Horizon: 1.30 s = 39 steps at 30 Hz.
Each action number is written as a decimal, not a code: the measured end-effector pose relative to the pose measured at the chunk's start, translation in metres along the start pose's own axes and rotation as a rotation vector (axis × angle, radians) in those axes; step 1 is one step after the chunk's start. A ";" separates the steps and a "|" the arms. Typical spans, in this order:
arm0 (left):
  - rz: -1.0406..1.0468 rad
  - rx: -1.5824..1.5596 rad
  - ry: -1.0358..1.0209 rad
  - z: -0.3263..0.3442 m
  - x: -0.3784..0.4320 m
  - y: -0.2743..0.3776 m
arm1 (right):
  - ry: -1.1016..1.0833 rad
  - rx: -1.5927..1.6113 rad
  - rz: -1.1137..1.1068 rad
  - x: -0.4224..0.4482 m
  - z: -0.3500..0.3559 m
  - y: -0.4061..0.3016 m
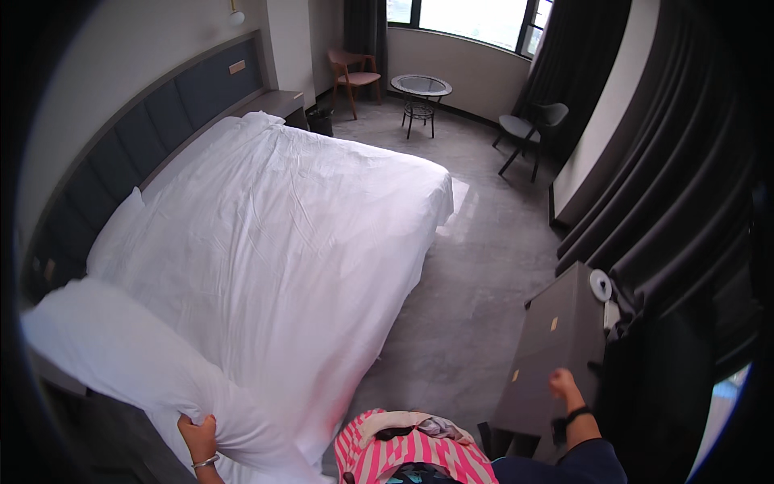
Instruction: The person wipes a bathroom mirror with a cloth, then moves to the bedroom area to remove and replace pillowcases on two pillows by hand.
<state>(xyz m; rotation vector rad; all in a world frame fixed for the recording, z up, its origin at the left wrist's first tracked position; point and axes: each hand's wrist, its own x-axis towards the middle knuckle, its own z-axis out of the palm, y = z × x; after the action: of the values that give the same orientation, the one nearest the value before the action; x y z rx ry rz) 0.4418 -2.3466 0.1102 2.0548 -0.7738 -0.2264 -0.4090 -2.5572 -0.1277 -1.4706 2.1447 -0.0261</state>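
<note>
My left hand, with a silver bangle at the wrist, grips a bunched fold of a white pillow at the near left corner of the bed. The pillow is lifted and slants across that corner, its edge slightly blurred. Beneath it a wrinkled white duvet spreads over the bed. My right hand, wearing a black wristband, hangs in the air over a dark wooden cabinet. Its fingers look curled in, and no object shows in them.
A padded blue-grey headboard runs along the left wall. Grey floor separates the bed from the cabinet. Toward the window stand a wooden armchair, a round glass table and a grey chair. A pink-striped cloth bag is at my front.
</note>
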 end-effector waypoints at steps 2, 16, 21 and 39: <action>-0.008 -0.016 -0.053 0.034 -0.008 0.028 | 0.064 0.277 -0.137 0.084 -0.043 -0.139; -0.001 0.331 -0.930 0.431 -0.002 0.059 | -0.429 -0.210 -0.874 0.342 -0.140 -0.435; -0.153 0.289 -0.940 0.476 -0.015 0.084 | -0.419 0.566 -0.018 0.470 -0.203 -0.293; -1.007 -0.240 -0.301 0.739 -0.288 0.249 | -0.718 -0.170 -0.836 0.784 -0.191 -0.605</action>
<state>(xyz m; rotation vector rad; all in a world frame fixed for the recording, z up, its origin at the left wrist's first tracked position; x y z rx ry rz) -0.2144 -2.7829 -0.1535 2.0272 0.1921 -1.1405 -0.1780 -3.5384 -0.1033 -1.9844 0.9098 0.3354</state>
